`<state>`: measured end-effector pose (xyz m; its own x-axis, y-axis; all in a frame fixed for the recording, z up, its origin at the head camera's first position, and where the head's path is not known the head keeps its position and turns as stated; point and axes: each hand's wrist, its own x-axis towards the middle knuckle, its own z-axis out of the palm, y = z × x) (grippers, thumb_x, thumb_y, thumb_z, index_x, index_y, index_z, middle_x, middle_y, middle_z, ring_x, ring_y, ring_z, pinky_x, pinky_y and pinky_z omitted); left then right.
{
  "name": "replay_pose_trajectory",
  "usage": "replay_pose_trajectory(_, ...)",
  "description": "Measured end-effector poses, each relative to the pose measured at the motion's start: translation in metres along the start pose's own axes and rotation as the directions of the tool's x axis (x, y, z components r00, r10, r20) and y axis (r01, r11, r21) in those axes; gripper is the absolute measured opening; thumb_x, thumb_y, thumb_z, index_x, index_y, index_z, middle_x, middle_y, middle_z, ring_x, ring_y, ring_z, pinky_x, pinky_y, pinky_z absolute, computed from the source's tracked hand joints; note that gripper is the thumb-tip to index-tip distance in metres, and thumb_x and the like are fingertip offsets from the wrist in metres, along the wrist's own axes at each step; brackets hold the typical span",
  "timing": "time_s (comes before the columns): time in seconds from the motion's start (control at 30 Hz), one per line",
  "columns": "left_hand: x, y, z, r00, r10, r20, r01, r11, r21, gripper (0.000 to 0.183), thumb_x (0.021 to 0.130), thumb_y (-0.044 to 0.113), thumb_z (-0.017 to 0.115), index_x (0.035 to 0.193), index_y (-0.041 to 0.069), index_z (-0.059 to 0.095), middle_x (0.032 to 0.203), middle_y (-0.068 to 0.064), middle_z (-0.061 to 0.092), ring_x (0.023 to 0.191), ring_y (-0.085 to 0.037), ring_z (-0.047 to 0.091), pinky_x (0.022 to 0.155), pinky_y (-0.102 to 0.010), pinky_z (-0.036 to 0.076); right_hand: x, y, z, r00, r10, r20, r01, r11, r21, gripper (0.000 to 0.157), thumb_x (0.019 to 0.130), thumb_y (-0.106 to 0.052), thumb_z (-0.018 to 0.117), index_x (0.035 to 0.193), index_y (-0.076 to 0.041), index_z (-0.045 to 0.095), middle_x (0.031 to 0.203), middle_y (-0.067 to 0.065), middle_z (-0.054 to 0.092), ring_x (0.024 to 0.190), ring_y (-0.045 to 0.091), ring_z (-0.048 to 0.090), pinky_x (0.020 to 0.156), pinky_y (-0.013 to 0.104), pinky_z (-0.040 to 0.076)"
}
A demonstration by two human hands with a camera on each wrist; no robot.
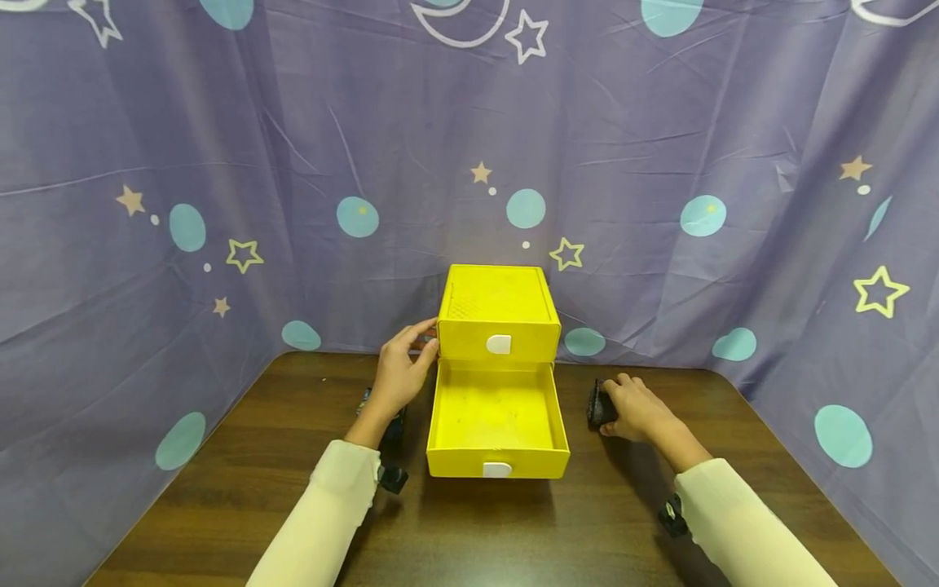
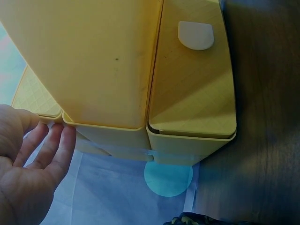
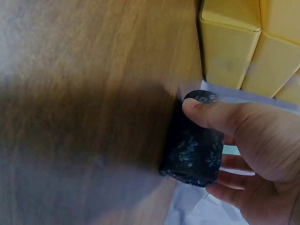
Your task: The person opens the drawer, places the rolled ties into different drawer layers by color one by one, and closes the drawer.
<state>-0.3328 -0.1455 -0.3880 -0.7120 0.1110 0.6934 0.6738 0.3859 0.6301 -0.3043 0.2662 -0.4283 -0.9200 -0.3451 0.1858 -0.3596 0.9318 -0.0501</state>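
Note:
A yellow drawer unit (image 1: 500, 295) stands at the back of the table, with its middle drawer (image 1: 499, 463) pulled out and nothing inside it. My left hand (image 1: 399, 371) touches the unit's left side near the top drawer, fingers nearly straight; in the left wrist view the fingertips (image 2: 68, 133) lie right at the unit's edge. On the right, my right hand (image 1: 640, 410) grips a small black roll-shaped thing with a pale floral pattern (image 3: 190, 150). The thumb presses one side of it and the fingers are behind, close over the table.
Partly hidden behind my left wrist lies a dark patterned thing (image 1: 397, 425). A bottom drawer with a white handle (image 2: 196, 35) is closed under the pulled-out one. Purple curtains (image 1: 623, 204) hang behind and beside the brown wooden table (image 1: 484, 546).

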Motion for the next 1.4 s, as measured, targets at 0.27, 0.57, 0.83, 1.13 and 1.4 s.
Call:
replay_pose_trajectory(0.27, 0.001, 0.0, 0.001, 1.0, -0.014, 0.005, 0.014, 1.0, 0.0, 0.036, 0.103, 0.013, 0.062, 0.139, 0.009, 0.063, 0.116, -0.01, 0.068, 0.093, -0.023, 0.069, 0.079, -0.034, 0.061, 0.006, 0.013, 0.005, 0.999, -0.026, -0.028, 0.027, 0.999, 0.037, 0.064, 0.066, -0.028, 0.098, 0.114, -0.003, 0.063, 0.109, 0.019, 0.06, 0.1, 0.04, 0.058, 0.087, 0.054, 0.053)
replay_pose_trajectory(0.57, 0.0, 0.001, 0.0, 1.0, -0.024, 0.012, 0.024, 1.0, -0.001, 0.037, 0.104, 0.014, 0.062, 0.141, 0.009, 0.062, 0.117, -0.011, 0.068, 0.095, -0.024, 0.069, 0.079, -0.034, 0.061, 0.015, 0.024, 0.013, 0.998, 0.006, -0.055, -0.003, 0.998, 0.055, 0.057, 0.067, -0.017, 0.091, 0.115, -0.002, 0.063, 0.111, 0.022, 0.061, 0.104, 0.044, 0.06, 0.091, 0.057, 0.051)
replay_pose_trajectory(0.83, 0.0, -0.002, 0.0, 1.0, -0.022, 0.01, 0.022, 1.0, -0.005, 0.037, 0.103, 0.013, 0.062, 0.141, 0.01, 0.063, 0.116, -0.01, 0.068, 0.095, -0.023, 0.069, 0.08, -0.039, 0.061, 0.019, 0.03, 0.02, 0.993, 0.019, -0.114, -0.013, 0.998, 0.053, 0.057, 0.067, -0.01, 0.09, 0.116, 0.0, 0.062, 0.108, 0.023, 0.062, 0.102, 0.045, 0.061, 0.09, 0.059, 0.051)
replay_pose_trajectory(1.13, 0.001, 0.0, -0.001, 1.0, -0.024, 0.007, 0.024, 1.0, -0.013, 0.037, 0.103, 0.013, 0.063, 0.14, 0.009, 0.062, 0.117, -0.01, 0.068, 0.094, -0.024, 0.069, 0.08, -0.039, 0.061, 0.024, 0.029, 0.016, 0.995, 0.026, -0.097, -0.023, 0.999, 0.035, 0.053, 0.069, -0.009, 0.09, 0.114, 0.0, 0.064, 0.108, 0.022, 0.064, 0.103, 0.046, 0.063, 0.091, 0.059, 0.052)
replay_pose_trajectory(1.4, 0.0, -0.001, 0.0, 1.0, -0.02, 0.005, 0.02, 1.0, -0.003, 0.037, 0.103, 0.014, 0.063, 0.14, 0.01, 0.063, 0.117, -0.01, 0.068, 0.094, -0.025, 0.069, 0.079, -0.035, 0.061, 0.026, 0.029, 0.02, 0.995, 0.044, -0.088, -0.044, 0.999, -0.006, 0.059, 0.072, -0.015, 0.089, 0.122, 0.0, 0.063, 0.115, 0.025, 0.063, 0.106, 0.048, 0.06, 0.092, 0.061, 0.05)
